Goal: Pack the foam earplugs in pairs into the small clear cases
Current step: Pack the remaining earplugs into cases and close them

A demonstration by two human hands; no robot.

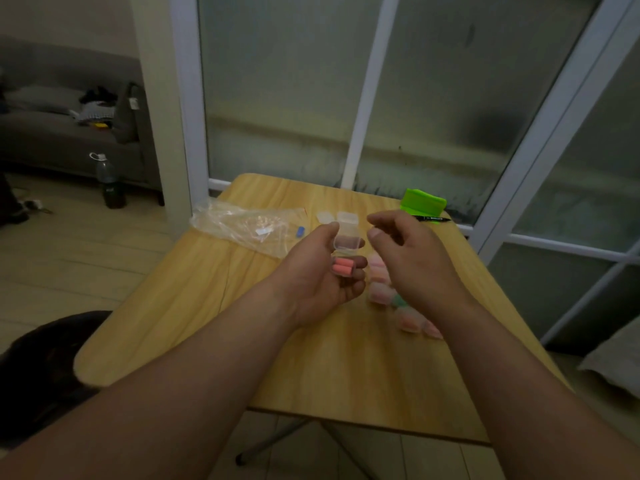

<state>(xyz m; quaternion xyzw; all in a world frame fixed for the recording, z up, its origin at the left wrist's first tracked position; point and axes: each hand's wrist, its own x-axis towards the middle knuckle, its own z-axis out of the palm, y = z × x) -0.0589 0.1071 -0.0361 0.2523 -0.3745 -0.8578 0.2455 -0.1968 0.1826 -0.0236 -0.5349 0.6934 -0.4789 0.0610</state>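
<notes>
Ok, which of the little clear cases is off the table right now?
The open case with two orange earplugs inside, gripped in the left hand; the other cases lie on the table.

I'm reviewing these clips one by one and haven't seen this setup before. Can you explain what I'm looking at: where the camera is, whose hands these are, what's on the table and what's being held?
There is no machine here. A person works with bare hands, and the single picture comes from a wide-angle camera worn on their head, looking forward and down. The left hand grips a small clear case with its lid open and coral earplugs inside. The right hand hovers beside it, fingers loosely curled, with nothing visible in it. On the wooden table lie a crumpled plastic bag, a small blue piece that may be an earplug, two empty cases, a row of filled cases partly under the right hand, a green object and a black pen.
</notes>
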